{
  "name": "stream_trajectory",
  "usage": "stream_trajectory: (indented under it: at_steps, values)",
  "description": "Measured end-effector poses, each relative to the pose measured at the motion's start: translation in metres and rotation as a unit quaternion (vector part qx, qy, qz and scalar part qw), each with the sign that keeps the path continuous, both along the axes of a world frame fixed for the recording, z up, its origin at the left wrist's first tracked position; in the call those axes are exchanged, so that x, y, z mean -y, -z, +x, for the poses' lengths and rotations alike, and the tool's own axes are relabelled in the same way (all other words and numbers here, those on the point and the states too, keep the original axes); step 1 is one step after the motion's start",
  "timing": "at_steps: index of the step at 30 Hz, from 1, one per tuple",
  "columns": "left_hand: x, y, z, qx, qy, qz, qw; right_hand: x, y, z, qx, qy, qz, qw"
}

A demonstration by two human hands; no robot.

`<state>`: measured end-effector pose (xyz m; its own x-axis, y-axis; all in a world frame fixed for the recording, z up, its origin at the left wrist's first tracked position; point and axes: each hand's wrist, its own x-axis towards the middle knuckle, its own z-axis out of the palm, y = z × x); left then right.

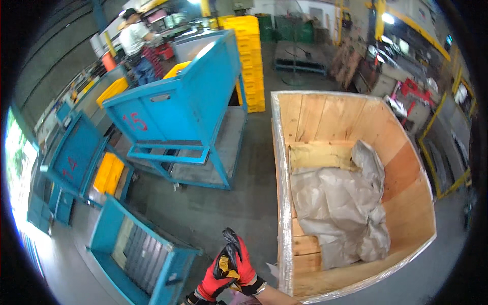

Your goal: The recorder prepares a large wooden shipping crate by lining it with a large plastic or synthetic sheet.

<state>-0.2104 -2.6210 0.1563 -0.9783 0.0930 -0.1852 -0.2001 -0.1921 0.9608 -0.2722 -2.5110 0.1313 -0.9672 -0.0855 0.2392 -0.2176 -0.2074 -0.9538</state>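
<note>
My left hand and my right hand are pressed together at the lower middle, both in red gloves with black palms and fingers. Their fingers are closed against each other, and a small yellow-brown patch shows between them; what it is I cannot make out. Just right of my hands stands a large wooden crate with a shiny silvery rim. A crumpled greyish sheet lies inside over the crate's floor boards. To the left of my hands is a low blue metal bin with grey ribbed pieces in it.
A tall blue metal cart stands ahead on the left, with another blue cart and a yellow bin beyond the low bin. Yellow crates are stacked behind. A person stands at the far left. Machinery lines the right.
</note>
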Motion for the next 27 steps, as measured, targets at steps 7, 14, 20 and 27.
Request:
stream_trajectory:
  at_steps: [7, 14, 20, 27]
  values:
    - [0.006, 0.001, -0.098, 0.003, -0.064, -0.019, 0.998, 0.017, 0.007, -0.092, 0.154, 0.102, -0.309, 0.933]
    - [-0.016, -0.018, -0.292, -0.015, -0.059, 0.104, 0.993, -0.094, 0.006, -0.197, 0.086, 0.293, -0.254, 0.918]
    - [-0.047, 0.004, -0.479, -0.058, -0.013, 0.148, 0.987, -0.188, 0.053, -0.242, 0.198, 0.365, -0.138, 0.899]
    - [-0.170, 0.023, -0.612, 0.018, 0.239, 0.188, 0.953, -0.190, 0.036, -0.371, 0.259, 0.130, -0.417, 0.862]
